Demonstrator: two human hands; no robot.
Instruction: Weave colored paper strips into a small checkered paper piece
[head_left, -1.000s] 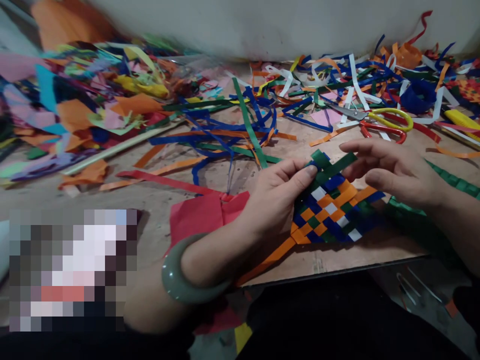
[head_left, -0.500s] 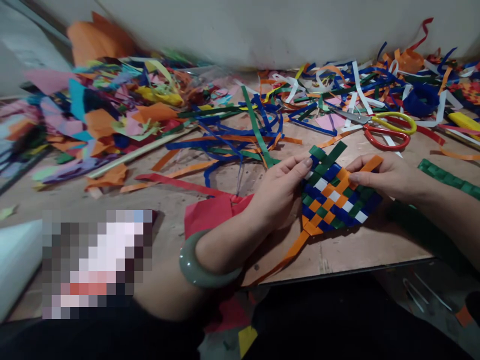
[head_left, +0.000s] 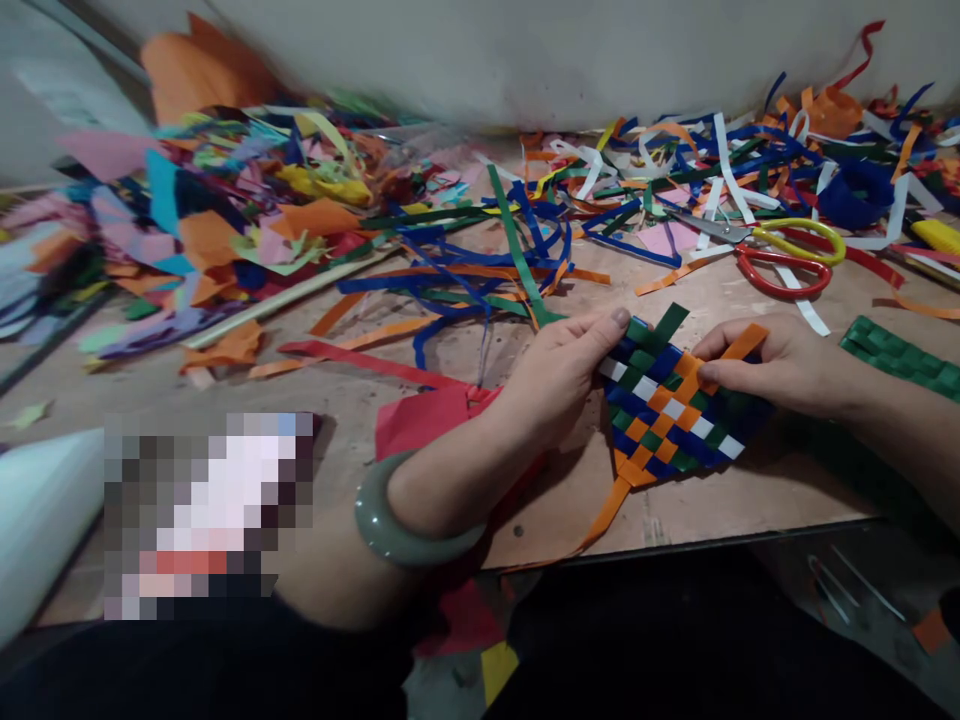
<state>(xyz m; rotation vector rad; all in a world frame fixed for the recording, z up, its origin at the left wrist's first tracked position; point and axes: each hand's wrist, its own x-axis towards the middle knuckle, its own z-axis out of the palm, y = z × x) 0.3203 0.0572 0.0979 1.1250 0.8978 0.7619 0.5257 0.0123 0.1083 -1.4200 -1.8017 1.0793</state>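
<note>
Between my two hands is a small woven mat of flat strips in blue, green, orange and white, tilted above the table edge. My left hand, with a jade-coloured bangle on the wrist, pinches its upper left corner under the thumb. At the upper right side, my right hand grips the weave near an orange strip end, thumb on top and fingers hidden behind. A green strip end sticks out at the top. From the lower corner a long orange tail hangs toward the table edge.
Scissors with yellow and red handles lie beyond my right hand, among loose strips. Paper scraps pile up at the back left. A green woven band is at the right, red paper beside my left forearm.
The woven mat and both hands have shifted slightly down within the view. The top green end shows shorter near my left thumb. Both hands keep their hold.
</note>
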